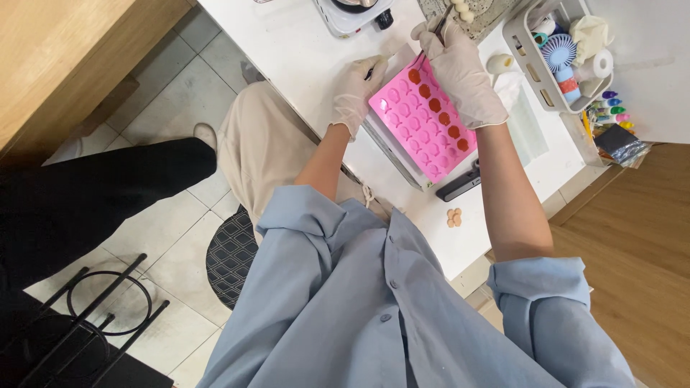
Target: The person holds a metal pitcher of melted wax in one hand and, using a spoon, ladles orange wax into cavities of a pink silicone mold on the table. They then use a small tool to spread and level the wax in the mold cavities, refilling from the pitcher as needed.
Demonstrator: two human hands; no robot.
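From the head camera, looking straight down, a person in a light blue shirt with rolled sleeves sits at a white table (pixel 302 50) with both hands in pale disposable gloves. A pink silicone mould (pixel 425 122) with rows of small cavities lies tilted on the table, on top of a flat grey-edged tray or board. The row of cavities along its right side holds a reddish-brown filling; the other cavities show pink.

The left hand (pixel 356 92) rests at the mould's upper left edge, fingers curled down against it and the table; a dark bit shows under the fingers, too small to tell what it is. The right hand (pixel 460 72) is closed around a thin dark tool (pixel 440 23), possibly a dropper or tweezers, with its lower end over the top filled cavity at the mould's far corner.

Just beside the mould's near corner lies a black oblong device (pixel 460 185), and near it, closer to the person, a small tan flower-shaped piece (pixel 454 218). At the far edge of the table stands a white hotplate (pixel 352 16). To the right is a white caddy (pixel 546 61) holding a small blue fan (pixel 559 50), and next to it a pack of coloured marker pens (pixel 611 111). Below the table are grey floor tiles and a dark quilted stool seat (pixel 230 255).
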